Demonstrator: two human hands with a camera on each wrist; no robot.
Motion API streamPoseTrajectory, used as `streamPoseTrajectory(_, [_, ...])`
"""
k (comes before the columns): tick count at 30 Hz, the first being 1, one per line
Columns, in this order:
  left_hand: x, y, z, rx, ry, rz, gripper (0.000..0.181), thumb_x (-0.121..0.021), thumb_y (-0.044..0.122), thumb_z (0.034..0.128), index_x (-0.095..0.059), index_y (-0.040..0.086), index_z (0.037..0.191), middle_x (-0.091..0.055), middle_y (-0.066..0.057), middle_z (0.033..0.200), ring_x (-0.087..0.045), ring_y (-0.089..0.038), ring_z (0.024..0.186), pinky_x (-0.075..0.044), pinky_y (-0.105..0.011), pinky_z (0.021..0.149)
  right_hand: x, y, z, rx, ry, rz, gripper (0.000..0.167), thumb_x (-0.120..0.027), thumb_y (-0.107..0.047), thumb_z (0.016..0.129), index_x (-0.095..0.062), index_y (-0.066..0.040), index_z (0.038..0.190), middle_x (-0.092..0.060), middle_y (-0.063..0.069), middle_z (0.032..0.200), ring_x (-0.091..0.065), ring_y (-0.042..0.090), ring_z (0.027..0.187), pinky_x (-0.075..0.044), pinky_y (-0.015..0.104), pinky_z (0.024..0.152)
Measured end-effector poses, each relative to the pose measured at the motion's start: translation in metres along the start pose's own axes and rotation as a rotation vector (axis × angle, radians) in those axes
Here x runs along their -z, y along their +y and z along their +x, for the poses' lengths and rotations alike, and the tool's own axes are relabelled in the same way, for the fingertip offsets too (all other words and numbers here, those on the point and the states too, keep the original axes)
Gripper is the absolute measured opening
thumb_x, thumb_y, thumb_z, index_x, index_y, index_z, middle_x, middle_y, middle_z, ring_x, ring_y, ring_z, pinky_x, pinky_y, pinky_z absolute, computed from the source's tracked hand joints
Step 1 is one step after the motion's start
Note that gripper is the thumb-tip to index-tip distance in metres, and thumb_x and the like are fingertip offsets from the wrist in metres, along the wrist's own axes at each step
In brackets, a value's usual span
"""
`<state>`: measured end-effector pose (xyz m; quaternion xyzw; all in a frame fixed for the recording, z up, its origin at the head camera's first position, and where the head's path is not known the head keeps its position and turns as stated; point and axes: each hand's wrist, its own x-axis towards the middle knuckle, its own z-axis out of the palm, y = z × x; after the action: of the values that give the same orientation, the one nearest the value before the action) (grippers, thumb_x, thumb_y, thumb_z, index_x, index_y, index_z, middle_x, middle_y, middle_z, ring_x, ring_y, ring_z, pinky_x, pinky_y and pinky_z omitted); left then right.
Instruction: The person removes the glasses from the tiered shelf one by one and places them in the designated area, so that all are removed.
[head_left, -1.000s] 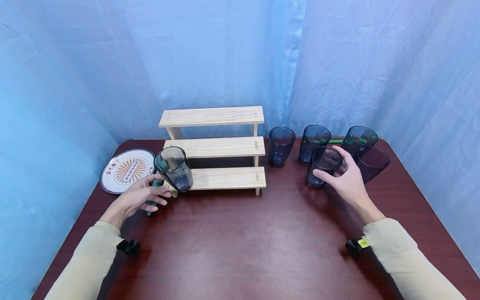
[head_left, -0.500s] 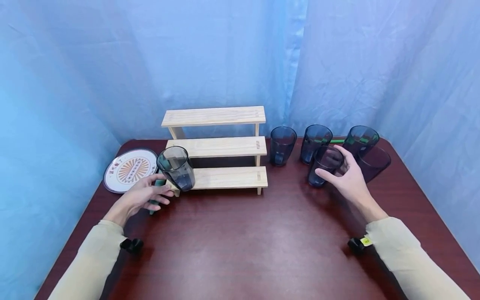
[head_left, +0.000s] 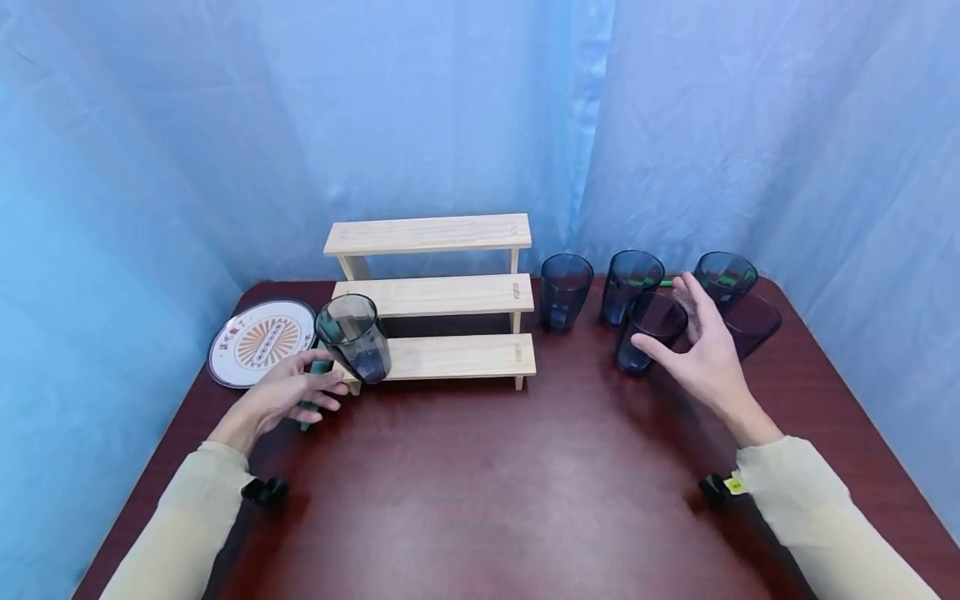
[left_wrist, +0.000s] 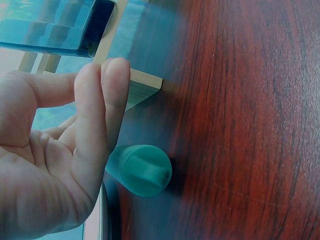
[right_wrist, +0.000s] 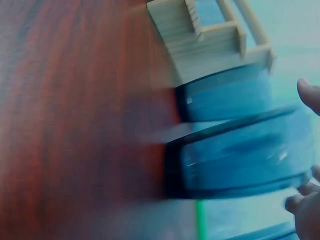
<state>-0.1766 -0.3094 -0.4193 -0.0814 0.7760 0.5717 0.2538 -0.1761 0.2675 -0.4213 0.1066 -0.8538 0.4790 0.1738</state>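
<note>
A smoky tinted drinking glass (head_left: 352, 337) stands at the left end of the lowest step of a wooden three-step rack (head_left: 457, 357). My left hand (head_left: 288, 390) hovers just left of it, fingers loosely bent and holding nothing. Below that hand in the left wrist view is a teal cylinder (left_wrist: 147, 170). My right hand (head_left: 705, 350) is spread beside a dark glass (head_left: 647, 342) at the front of a group, thumb and fingers apart around its rim. In the right wrist view, the thumb (right_wrist: 309, 95) is clear of the glass (right_wrist: 240, 155).
More dark glasses stand at the back right, including one near the rack (head_left: 566, 292), one in the middle (head_left: 626, 287) and one at the far right (head_left: 738, 287). A patterned white plate (head_left: 262, 342) lies at the left. Blue curtains (head_left: 450, 100) enclose the table.
My right hand's fingers have spread away from the front glass and the hand has shifted slightly right. The left hand stays by its glass. The head view has shifted slightly.
</note>
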Motion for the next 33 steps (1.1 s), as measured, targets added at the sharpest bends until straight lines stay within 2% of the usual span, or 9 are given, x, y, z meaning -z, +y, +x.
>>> streamPoseTrajectory(3, [0.0,-0.001,0.0,0.0,0.003,-0.001,0.071,-0.065,0.029,0.101,-0.025,0.005,0.154,-0.073,-0.016,0.111,-0.073,-0.02,0.084,-0.06,-0.032,0.062,-0.002,-0.019,0.002,0.222,0.084,-0.113,0.107,-0.093,-0.006,0.072,-0.033,-0.023,0.159,-0.041,0.007,0.157,-0.037,0.023,0.144,-0.031,0.029,0.116])
streamPoseTrajectory(6, [-0.001,0.001,0.0,0.002,0.001,0.001,0.072,-0.065,0.029,0.1009,-0.024,0.005,0.155,-0.073,-0.016,0.112,-0.073,-0.02,0.084,-0.06,-0.032,0.062,-0.008,-0.039,0.007,0.386,0.104,-0.18,0.105,-0.093,-0.004,0.067,-0.039,-0.011,0.156,-0.045,0.014,0.154,-0.041,0.03,0.141,-0.032,0.038,0.116])
streamPoseTrajectory(11, [-0.002,0.001,-0.001,0.012,-0.001,-0.004,0.072,-0.065,0.027,0.1014,-0.023,0.005,0.155,-0.073,-0.016,0.112,-0.073,-0.02,0.084,-0.06,-0.032,0.062,-0.033,-0.07,0.015,0.479,0.055,-0.138,0.097,-0.091,-0.01,0.072,-0.04,-0.004,0.155,-0.046,0.013,0.154,-0.042,0.029,0.141,-0.032,0.039,0.117])
streamPoseTrajectory(14, [-0.003,0.001,-0.001,0.021,0.006,-0.013,0.07,-0.065,0.027,0.1011,-0.025,0.006,0.155,-0.074,-0.015,0.111,-0.073,-0.02,0.083,-0.06,-0.032,0.061,-0.057,-0.088,0.02,0.49,0.004,-0.052,0.096,-0.092,-0.009,0.072,-0.042,-0.004,0.153,-0.047,0.012,0.153,-0.044,0.028,0.139,-0.036,0.039,0.114])
streamPoseTrajectory(17, [-0.002,0.001,-0.001,0.015,0.004,-0.011,0.071,-0.065,0.027,0.1013,-0.024,0.006,0.155,-0.074,-0.015,0.11,-0.073,-0.02,0.083,-0.06,-0.032,0.061,-0.085,-0.106,0.023,0.481,-0.093,0.057,0.096,-0.092,-0.008,0.073,-0.041,-0.003,0.153,-0.046,0.011,0.153,-0.044,0.027,0.139,-0.042,0.042,0.111])
streamPoseTrajectory(20, [-0.002,0.002,-0.002,0.017,0.007,-0.012,0.071,-0.065,0.027,0.1013,-0.024,0.006,0.155,-0.074,-0.014,0.11,-0.073,-0.02,0.083,-0.06,-0.032,0.061,-0.114,-0.123,0.025,0.448,-0.214,0.155,0.096,-0.091,-0.011,0.077,-0.036,-0.003,0.155,-0.042,0.01,0.156,-0.043,0.029,0.14,-0.044,0.046,0.108])
streamPoseTrajectory(25, [-0.002,0.003,-0.001,0.005,0.012,-0.014,0.07,-0.064,0.027,0.1015,-0.024,0.006,0.155,-0.074,-0.014,0.11,-0.073,-0.02,0.083,-0.06,-0.031,0.059,-0.155,-0.146,0.029,0.351,-0.371,0.255,0.096,-0.087,-0.018,0.083,-0.029,-0.005,0.158,-0.036,0.01,0.161,-0.041,0.032,0.142,-0.043,0.044,0.11])
streamPoseTrajectory(29, [-0.004,0.002,0.0,0.003,0.008,-0.018,0.07,-0.065,0.027,0.1013,-0.025,0.005,0.155,-0.074,-0.015,0.11,-0.073,-0.02,0.083,-0.06,-0.031,0.058,-0.188,-0.155,0.031,0.288,-0.446,0.309,0.1,-0.086,-0.023,0.084,-0.025,-0.004,0.159,-0.031,0.014,0.162,-0.039,0.031,0.144,-0.042,0.044,0.111])
streamPoseTrajectory(33, [-0.003,-0.001,-0.001,0.014,0.018,-0.013,0.069,-0.065,0.027,0.1013,-0.026,0.006,0.155,-0.074,-0.015,0.11,-0.073,-0.021,0.083,-0.06,-0.032,0.059,-0.221,-0.163,0.03,0.234,-0.478,0.343,0.103,-0.085,-0.029,0.085,-0.02,-0.008,0.161,-0.027,0.01,0.165,-0.037,0.026,0.145,-0.042,0.044,0.111])
